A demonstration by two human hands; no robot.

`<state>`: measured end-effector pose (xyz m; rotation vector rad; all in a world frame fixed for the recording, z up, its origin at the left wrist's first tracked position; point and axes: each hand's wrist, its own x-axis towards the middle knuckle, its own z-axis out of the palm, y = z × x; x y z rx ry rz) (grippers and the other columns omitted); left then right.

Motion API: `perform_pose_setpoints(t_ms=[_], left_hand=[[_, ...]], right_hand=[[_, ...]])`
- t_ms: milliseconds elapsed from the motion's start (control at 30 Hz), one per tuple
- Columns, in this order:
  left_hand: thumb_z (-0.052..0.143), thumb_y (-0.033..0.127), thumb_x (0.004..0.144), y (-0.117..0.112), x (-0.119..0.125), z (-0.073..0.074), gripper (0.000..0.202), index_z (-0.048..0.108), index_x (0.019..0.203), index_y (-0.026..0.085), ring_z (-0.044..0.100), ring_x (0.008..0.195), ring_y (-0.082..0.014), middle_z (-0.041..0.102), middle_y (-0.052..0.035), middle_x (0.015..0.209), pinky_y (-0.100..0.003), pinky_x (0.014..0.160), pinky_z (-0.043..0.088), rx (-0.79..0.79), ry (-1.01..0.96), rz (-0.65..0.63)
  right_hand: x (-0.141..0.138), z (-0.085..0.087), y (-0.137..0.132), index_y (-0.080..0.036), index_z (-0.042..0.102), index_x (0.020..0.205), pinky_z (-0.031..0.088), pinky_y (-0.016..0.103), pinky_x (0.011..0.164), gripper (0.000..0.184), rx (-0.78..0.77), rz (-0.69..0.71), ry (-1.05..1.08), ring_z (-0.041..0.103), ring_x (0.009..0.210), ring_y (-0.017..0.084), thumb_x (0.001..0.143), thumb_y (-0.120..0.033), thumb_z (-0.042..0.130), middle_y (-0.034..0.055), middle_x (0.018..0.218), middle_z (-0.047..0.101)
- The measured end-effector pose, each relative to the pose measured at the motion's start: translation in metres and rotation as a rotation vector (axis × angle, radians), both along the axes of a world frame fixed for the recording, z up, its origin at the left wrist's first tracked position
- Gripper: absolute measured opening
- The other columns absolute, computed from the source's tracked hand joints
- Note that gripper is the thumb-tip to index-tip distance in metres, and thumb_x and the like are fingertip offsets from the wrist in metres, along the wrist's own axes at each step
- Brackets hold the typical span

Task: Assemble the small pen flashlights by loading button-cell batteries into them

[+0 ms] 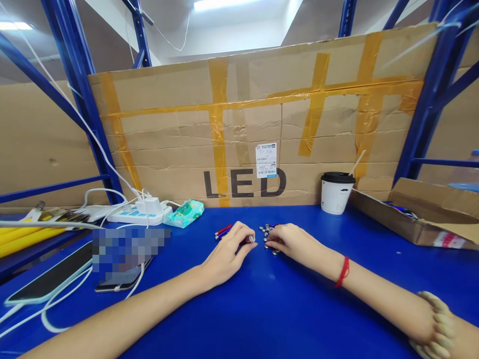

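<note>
My left hand is closed around a small tube, whose round, silvery open-looking end faces right. Behind that hand lie a red tube and a blue-purple tube with silver ends, like mini flashlights, partly covered by the fingers. My right hand reaches down among several small silver discs that look like button cells. Its fingertips are pinched together over them; whatever is between them is hidden. Another coloured tube shows partly behind the right hand.
A white cup with a black lid and a straw stands at the back right, beside an open cardboard box. To the left are a power strip, a wipes pack, phones and loose white cables. Taped cardboard closes the back.
</note>
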<state>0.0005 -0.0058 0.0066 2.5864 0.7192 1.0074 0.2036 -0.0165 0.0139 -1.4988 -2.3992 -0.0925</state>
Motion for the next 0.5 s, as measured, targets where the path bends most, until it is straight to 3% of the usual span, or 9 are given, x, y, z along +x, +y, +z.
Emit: perform_pose_setpoints(t_ms=[133, 233, 400, 500], left_hand=[[0.038, 0.028, 0.090, 0.001, 0.001, 0.000, 0.012, 0.047, 0.088, 0.020, 0.048, 0.079, -0.0130, 0.048, -0.0017, 0.087, -0.025, 0.077, 0.041, -0.028, 0.042, -0.026], [0.036, 0.027, 0.091, 0.002, 0.001, 0.000, 0.014, 0.047, 0.087, 0.019, 0.048, 0.079, -0.0129, 0.048, -0.0013, 0.086, -0.025, 0.078, 0.039, -0.036, 0.039, -0.019], [0.033, 0.024, 0.092, 0.003, 0.000, -0.001, 0.015, 0.046, 0.086, 0.019, 0.048, 0.077, -0.0125, 0.048, -0.0007, 0.085, -0.024, 0.076, 0.039, -0.019, 0.034, -0.015], [0.035, 0.025, 0.092, 0.004, 0.001, -0.002, 0.014, 0.047, 0.087, 0.019, 0.048, 0.078, -0.0129, 0.049, -0.0004, 0.083, -0.024, 0.075, 0.039, -0.012, 0.051, -0.023]], right_hand=[[0.000, -0.003, 0.001, -0.019, 0.066, 0.081, 0.041, 0.023, 0.061, 0.017, 0.052, -0.020, -0.040, 0.061, 0.075, 0.018, 0.084, -0.015, 0.049, 0.0058, 0.083, 0.065], [-0.003, 0.000, -0.004, -0.019, 0.065, 0.086, 0.041, 0.023, 0.060, 0.018, 0.152, -0.019, 0.046, 0.060, 0.072, 0.016, 0.086, -0.021, 0.047, 0.0047, 0.083, 0.064], [-0.011, 0.006, -0.017, -0.022, 0.064, 0.089, 0.042, 0.018, 0.057, 0.023, 0.367, 0.092, 0.316, 0.059, 0.066, 0.010, 0.088, -0.034, 0.045, 0.0023, 0.087, 0.064], [-0.015, 0.005, -0.022, -0.023, 0.065, 0.093, 0.042, 0.017, 0.056, 0.025, 0.447, 0.196, 0.313, 0.059, 0.066, 0.009, 0.089, -0.034, 0.043, 0.0024, 0.088, 0.065]])
